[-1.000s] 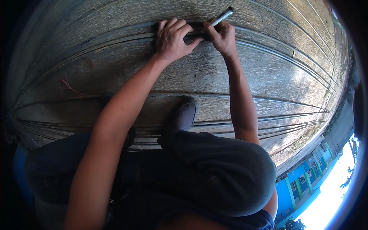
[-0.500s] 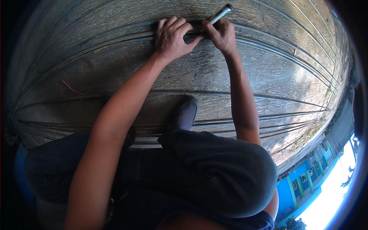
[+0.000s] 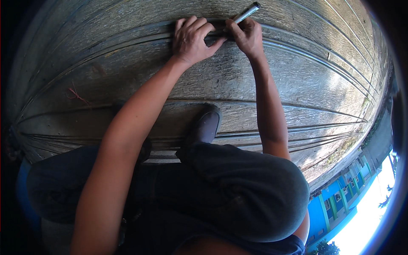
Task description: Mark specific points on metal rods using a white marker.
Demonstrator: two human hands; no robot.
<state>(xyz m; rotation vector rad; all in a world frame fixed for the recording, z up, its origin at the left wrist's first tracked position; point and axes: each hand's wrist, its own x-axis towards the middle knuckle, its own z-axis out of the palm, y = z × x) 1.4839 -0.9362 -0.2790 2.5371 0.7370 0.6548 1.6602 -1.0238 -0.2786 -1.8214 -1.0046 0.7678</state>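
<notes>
Long thin metal bars [image 3: 301, 42] run side by side across the rough concrete ground at the far side. My left hand [image 3: 190, 41] presses down over these bars with bent fingers, its thumb stretched to the right along them. What lies beneath its fingertips is hidden. My right hand [image 3: 248, 37], just to the right of it, is closed round a silver marker pen [image 3: 245, 14] with a dark end. The pen slants, its dark end up and to the right. Its lower tip, close by the bars and my left thumb, is hidden by my fingers.
More metal bars [image 3: 289, 106] lie across the concrete ground [image 3: 238, 80], some near my shoe [image 3: 205, 124]. A tangle of reddish string [image 3: 77, 97] sits at the left. My bent knee [image 3: 272, 195] fills the lower middle. Beyond the ground's right edge stands a blue building [image 3: 329, 206].
The marker pen and my right hand have shifted very slightly to the right and upward. My left hand stays on the bars almost unmoved.
</notes>
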